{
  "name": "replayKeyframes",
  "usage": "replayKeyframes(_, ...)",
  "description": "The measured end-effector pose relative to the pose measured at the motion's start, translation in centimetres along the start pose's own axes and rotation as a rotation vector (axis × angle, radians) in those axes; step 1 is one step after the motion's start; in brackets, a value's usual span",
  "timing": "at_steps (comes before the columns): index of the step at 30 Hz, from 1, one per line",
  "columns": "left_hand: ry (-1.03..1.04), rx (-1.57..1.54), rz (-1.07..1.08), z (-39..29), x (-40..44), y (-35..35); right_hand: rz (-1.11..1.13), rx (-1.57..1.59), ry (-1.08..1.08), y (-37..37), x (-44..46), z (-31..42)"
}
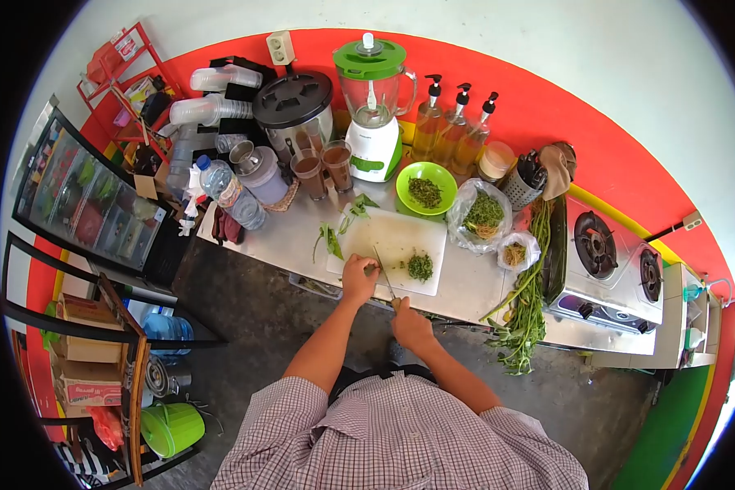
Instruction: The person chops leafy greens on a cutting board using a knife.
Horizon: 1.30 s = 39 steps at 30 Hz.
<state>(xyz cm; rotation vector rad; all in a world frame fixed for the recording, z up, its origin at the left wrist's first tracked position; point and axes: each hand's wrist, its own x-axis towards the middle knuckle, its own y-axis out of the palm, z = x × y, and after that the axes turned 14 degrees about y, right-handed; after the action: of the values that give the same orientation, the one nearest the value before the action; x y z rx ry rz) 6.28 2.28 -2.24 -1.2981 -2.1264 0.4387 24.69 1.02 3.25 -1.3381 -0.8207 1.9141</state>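
My right hand (412, 325) is wrapped round the handle of a knife (385, 273), whose blade points away from me over the near part of a white cutting board (367, 232). Close to the blade's left side, my left hand (358, 282) is closed on a small bunch of greens (371, 268), mostly covered by the fingers. A pile of chopped greens (420, 266) lies on the board to the right of the knife. Loose leafy sprigs (330, 239) rest at the board's left edge. Behind the board stands a green bowl (438, 171) with chopped greens inside.
Two plastic bags (463, 237) (531, 255) of plant pieces and long green stalks (524, 314) lie to the right, before a gas stove (616, 245). A blender (371, 147), drink glasses (309, 175), a water bottle (233, 194) and pump bottles (449, 135) stand along the back.
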Motion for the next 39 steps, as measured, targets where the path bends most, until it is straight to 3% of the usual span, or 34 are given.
replayKeyframes(30, -0.023, -0.035, -0.027, 0.6, -0.3, -0.5, 0.01, 0.014, -0.036, -0.2, 0.9, 0.2)
replayKeyframes(39, 0.093, 0.165, -0.03, -0.8, -1.5, -0.6, 0.051, 0.019, 0.042, -0.1, -0.1, 0.9)
